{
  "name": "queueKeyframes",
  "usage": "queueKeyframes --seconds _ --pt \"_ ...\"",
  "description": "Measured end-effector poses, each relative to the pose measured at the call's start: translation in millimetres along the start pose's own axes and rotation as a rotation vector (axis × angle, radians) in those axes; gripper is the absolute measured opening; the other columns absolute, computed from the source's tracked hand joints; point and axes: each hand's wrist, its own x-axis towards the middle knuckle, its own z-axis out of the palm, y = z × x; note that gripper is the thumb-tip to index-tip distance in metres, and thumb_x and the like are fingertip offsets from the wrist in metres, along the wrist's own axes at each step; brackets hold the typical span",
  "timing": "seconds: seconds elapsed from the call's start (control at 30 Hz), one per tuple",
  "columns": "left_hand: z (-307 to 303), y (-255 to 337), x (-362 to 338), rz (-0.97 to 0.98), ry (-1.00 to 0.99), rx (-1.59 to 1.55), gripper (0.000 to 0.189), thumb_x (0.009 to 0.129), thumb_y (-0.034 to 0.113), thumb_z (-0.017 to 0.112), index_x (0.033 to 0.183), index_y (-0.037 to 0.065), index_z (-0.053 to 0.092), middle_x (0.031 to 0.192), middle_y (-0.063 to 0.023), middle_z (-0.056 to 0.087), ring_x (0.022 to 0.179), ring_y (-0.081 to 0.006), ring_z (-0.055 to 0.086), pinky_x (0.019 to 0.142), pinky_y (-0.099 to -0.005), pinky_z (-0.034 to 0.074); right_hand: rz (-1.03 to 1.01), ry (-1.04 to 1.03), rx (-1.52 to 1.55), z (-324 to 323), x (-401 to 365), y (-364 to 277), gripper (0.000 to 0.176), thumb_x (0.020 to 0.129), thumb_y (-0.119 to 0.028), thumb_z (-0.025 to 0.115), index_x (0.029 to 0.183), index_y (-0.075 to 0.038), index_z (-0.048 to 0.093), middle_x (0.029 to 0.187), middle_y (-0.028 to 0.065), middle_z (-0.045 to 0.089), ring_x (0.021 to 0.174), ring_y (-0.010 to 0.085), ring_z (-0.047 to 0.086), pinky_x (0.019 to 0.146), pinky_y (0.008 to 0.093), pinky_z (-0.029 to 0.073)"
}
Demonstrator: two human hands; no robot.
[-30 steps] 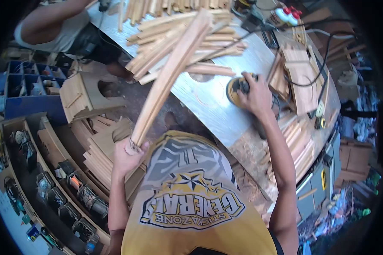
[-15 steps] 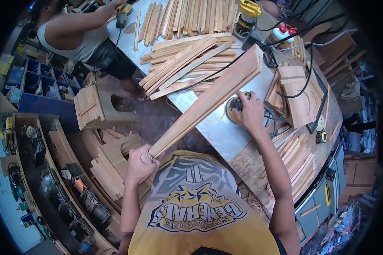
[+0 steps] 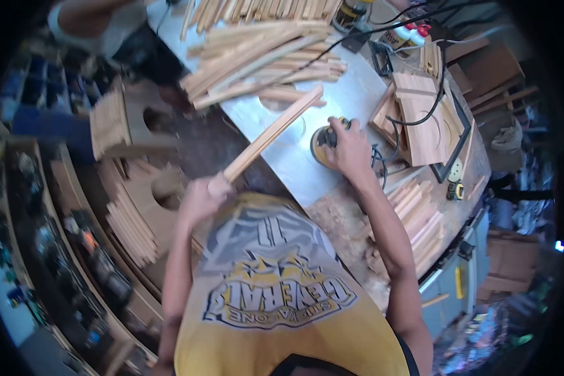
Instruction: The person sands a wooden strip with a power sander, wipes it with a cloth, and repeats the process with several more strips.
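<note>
My left hand (image 3: 203, 197) is wrapped around the near end of a long wooden strip (image 3: 274, 133). From there the strip slants up and to the right, its far end over the metal-topped table (image 3: 288, 172). My right hand (image 3: 351, 150) grips a yellow and black orbital sander (image 3: 320, 145) from above, which stands on the table to the right of the strip. A loose pile of wooden strips (image 3: 232, 69) lies just beyond the strip's far end. Motion blurs the frame somewhat.
Another person (image 3: 97, 19) stands at the upper left. Wooden panels (image 3: 420, 125) lie right of the sander, with a black cable (image 3: 443, 81) looping over them. More strips (image 3: 413, 219) and a tape measure (image 3: 455, 190) are near the right edge. Tool shelves (image 3: 75, 250) line the left.
The strip has tipped down and away, from standing close to the camera to reaching low over the table. The view has shifted, and my right hand stays on the sander.
</note>
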Motion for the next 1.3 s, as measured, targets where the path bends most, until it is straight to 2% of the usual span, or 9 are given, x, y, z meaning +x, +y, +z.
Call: queueKeyframes --seconds 0.1,0.2,0.27,0.43,0.6,0.8,0.97,1.17,1.3 --pt "55 -34 18 -0.104 -0.129 0.091 0.038 0.079 0.033 0.08 0.091 -0.002 0.075 0.081 -0.024 0.073 0.079 -0.039 0.074 0.074 -0.0458 0.056 0.026 -0.015 -0.024 -20 -11 3 0.062 0.078 -0.027 0.084 0.134 -0.022 0.06 0.119 0.0244 0.058 0.102 0.0457 0.064 0.087 0.0515 0.055" --pt "81 -42 23 -0.213 -0.275 -0.003 0.033 0.08 0.028 0.077 0.096 0.0 0.076 0.091 -0.0276 0.073 0.092 -0.0423 0.073 0.082 -0.0463 0.056 0.046 -0.003 -0.037 -44 -10 -3 0.062 0.078 -0.028 0.084 0.134 -0.022 0.06 0.121 0.0243 0.059 0.108 0.0443 0.065 0.089 0.0505 0.055" --pt "82 -37 26 -0.209 -0.292 -0.051 0.033 0.079 0.027 0.076 0.097 -0.001 0.076 0.093 -0.0283 0.073 0.094 -0.0419 0.073 0.084 -0.0459 0.056 -0.063 0.082 -0.027 -46 3 -10 0.059 0.077 -0.028 0.084 0.132 -0.022 0.061 0.114 0.0252 0.059 0.093 0.0453 0.066 0.08 0.051 0.057" --pt "86 -41 32 -0.263 -0.311 0.0 0.034 0.079 0.027 0.075 0.1 0.0 0.077 0.099 -0.0293 0.073 0.099 -0.0429 0.072 0.089 -0.0473 0.056 -0.117 -0.054 -0.107 -13 28 -51 0.061 0.078 -0.031 0.084 0.134 -0.024 0.063 0.114 0.022 0.061 0.096 0.0424 0.068 0.082 0.0498 0.058" --pt "93 -48 41 -0.298 -0.266 0.051 0.035 0.08 0.026 0.074 0.105 0.002 0.077 0.104 -0.0281 0.073 0.103 -0.0434 0.071 0.093 -0.0484 0.056 -0.406 -0.1 -0.063 0 8 -78 0.067 0.078 -0.028 0.083 0.14 -0.026 0.06 0.115 0.0236 0.058 0.092 0.0413 0.066 0.076 0.0496 0.059" --pt "82 -37 44 -0.29 -0.27 0.025 0.038 0.081 0.027 0.074 0.108 0.001 0.076 0.107 -0.029 0.073 0.106 -0.0433 0.071 0.095 -0.0484 0.055 -0.244 -0.087 -0.106 -6 38 -57 0.064 0.078 -0.028 0.083 0.138 -0.027 0.061 0.115 0.0228 0.058 0.09 0.0414 0.066 0.075 0.0487 0.059" --pt "97 -44 57 -0.289 -0.267 0.051 0.036 0.081 0.028 0.074 0.106 0.002 0.077 0.103 -0.027 0.074 0.102 -0.0425 0.072 0.091 -0.0479 0.056 -0.467 -0.139 -0.056 0 13 -88 0.062 0.079 -0.027 0.082 0.137 -0.027 0.06 0.111 0.0228 0.056 0.087 0.0381 0.066 0.072 0.0481 0.059" --pt "77 -46 43 -0.319 -0.298 -0.046 0.036 0.08 0.032 0.076 0.097 0.0 0.076 0.092 -0.0287 0.072 0.096 -0.0431 0.072 0.085 -0.0493 0.056 -0.215 -0.071 -0.081 -2 46 -52 0.062 0.079 -0.03 0.082 0.137 -0.027 0.06 0.118 0.0219 0.058 0.095 0.0426 0.066 0.08 0.0505 0.058" --pt "13 -61 -3 -0.12 -0.111 0.212 0.043 0.085 0.042 0.073 0.102 0.002 0.074 0.093 -0.0297 0.069 0.091 -0.0471 0.069 0.076 -0.0529 0.055 -0.056 0.038 0.019 -9 55 -19 0.063 0.079 -0.031 0.082 0.138 -0.026 0.06 0.123 0.0224 0.058 0.097 0.0436 0.066 0.084 0.0514 0.057"
